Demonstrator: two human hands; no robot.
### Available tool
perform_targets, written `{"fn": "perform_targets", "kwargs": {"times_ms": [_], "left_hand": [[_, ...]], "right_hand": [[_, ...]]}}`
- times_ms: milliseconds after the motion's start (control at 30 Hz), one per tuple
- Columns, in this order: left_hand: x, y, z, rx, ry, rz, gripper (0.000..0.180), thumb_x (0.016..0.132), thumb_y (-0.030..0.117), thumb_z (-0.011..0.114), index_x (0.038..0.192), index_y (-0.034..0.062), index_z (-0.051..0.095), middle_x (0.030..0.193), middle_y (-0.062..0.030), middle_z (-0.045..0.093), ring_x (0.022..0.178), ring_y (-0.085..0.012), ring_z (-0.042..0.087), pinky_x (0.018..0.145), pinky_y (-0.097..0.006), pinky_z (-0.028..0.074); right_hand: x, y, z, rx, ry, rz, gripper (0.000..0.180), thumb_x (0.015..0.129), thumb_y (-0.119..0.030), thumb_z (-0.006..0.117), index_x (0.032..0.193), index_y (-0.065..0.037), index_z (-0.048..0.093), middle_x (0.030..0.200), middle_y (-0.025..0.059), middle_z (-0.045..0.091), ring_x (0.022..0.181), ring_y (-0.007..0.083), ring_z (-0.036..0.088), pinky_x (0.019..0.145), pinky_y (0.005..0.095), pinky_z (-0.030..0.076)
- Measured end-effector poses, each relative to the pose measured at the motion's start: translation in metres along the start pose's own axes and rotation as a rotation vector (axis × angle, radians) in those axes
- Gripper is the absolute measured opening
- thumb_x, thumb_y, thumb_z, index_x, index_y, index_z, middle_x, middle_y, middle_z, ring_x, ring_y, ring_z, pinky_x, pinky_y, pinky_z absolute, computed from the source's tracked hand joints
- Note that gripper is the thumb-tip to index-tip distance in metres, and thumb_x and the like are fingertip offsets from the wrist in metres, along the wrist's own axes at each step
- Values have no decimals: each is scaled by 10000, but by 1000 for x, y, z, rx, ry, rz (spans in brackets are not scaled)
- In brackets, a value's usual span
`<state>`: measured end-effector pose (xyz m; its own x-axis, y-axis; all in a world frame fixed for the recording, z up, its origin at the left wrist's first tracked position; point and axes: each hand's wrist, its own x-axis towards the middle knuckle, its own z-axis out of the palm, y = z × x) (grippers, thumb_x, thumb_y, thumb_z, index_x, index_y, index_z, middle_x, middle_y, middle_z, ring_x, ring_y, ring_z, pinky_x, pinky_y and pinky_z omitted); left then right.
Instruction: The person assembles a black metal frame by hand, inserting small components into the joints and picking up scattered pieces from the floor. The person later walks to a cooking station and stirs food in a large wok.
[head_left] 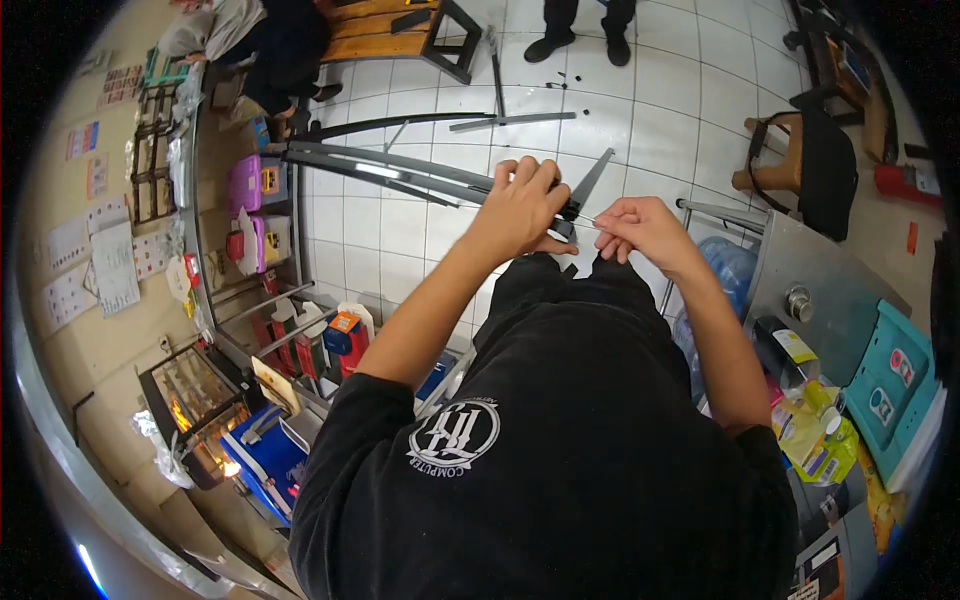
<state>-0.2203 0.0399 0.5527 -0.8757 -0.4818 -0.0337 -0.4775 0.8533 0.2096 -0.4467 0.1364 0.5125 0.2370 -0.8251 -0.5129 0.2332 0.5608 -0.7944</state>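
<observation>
Grey metal bars [430,172] run out to the left of the left grip [518,208], which is curled over their near end, thumb spread below; can't see exactly where the fingertips press. Just beside it, the right grip [638,236] has thumb and fingers pinched together on a thin metal rod [586,219] pointing left toward a black joint [570,211] between the two grips. Can't tell if the tip is actually seated, it's too small and dark in there.

That's the sketchy bit imo. If the tip isn't in properly, a twist could make it skid out and jab the left grip, since that's right next to it. Those bars also stick way out left, so their weight could swing the joint off line if the left grip loosens. And small black pieces [563,80] lie on the tile floor [665,110] well beyond both grips, so anything dropped could get mixed up with them.
</observation>
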Motion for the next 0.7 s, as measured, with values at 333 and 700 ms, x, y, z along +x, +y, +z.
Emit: {"fn": "perform_targets", "kwargs": {"times_ms": [333,700], "left_hand": [[-10,-3,16,83,180,20,615,508,575,833,927,148,691,1050,-48,555,1094,-270,545,928,-443,420],[-26,2,10,108,213,-9,659,487,640,839,908,148,711,1042,-22,532,1119,-243,488,971,-392,379]], "right_hand": [[1,35,14,107,58,3,336,1044,-204,598,1243,66,597,1101,194,721,902,248,741,665,291,575],[14,-25,-6,-597,-331,275,444,1081,-334,520,917,48,676,634,110,680,516,160,637,447,256,460]]}}
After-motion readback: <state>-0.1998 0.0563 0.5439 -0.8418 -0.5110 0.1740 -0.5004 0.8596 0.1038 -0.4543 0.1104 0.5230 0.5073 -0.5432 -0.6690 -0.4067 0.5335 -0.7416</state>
